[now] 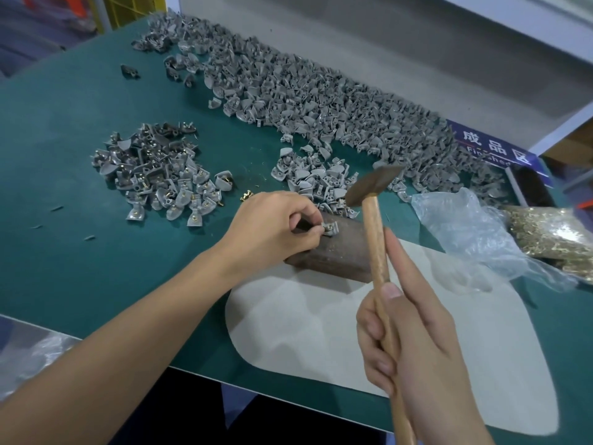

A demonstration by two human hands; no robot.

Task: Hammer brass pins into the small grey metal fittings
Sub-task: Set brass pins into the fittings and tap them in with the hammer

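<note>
Your left hand [272,223] pinches a grey fitting [330,229] on top of the dark block [333,255], fingertips right at it. Your right hand [414,345] is wrapped round the hammer [373,200] handle, index laid along the shaft, head raised above & just right of the fitting. Pin barely visible, can't tell its seat. Strike path runs down-left toward your left fingers, so keep them low & clear

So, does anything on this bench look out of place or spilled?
A few brass pins lie loose on the green mat, beside the left hand, away from the bag of pins. Otherwise nothing stands out.
</note>
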